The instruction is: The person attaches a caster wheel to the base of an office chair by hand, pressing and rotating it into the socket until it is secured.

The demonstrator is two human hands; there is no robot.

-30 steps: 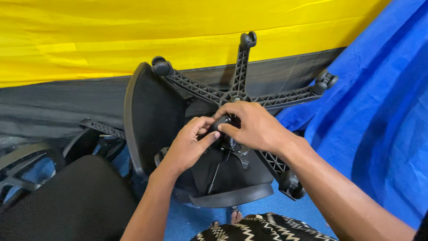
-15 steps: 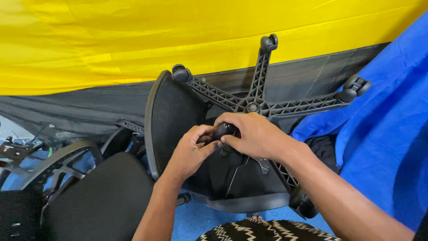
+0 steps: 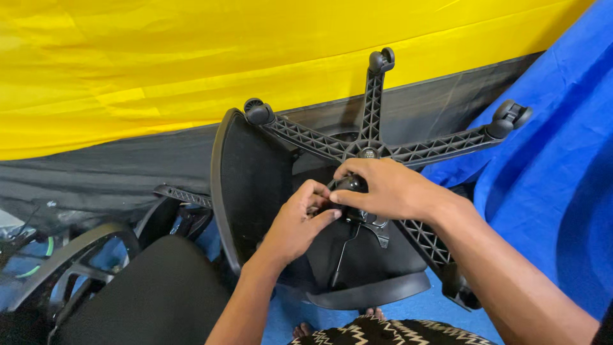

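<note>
An office chair lies tipped over on the blue floor (image 3: 408, 303), its five-spoke black base (image 3: 370, 148) facing the camera near the centre. The right hand (image 3: 389, 188) comes in from 4 o'clock, its fingers clenched around a rounded black knob (image 3: 350, 184) just below the hub of the base. The left hand (image 3: 300, 223) reaches up from 6 o'clock, its fingers pinched on the same mechanism, touching the right hand's thumb. The chair's seat (image 3: 252, 172) stands on edge at 9 o'clock of the hands. Casters tip the spokes at 12, 2 and 10 o'clock. A second black seat cushion (image 3: 153, 287) lies at 8 o'clock. Yellow cloth (image 3: 191, 57) hangs behind, blue cloth (image 3: 549, 191) at 3 o'clock.
</note>
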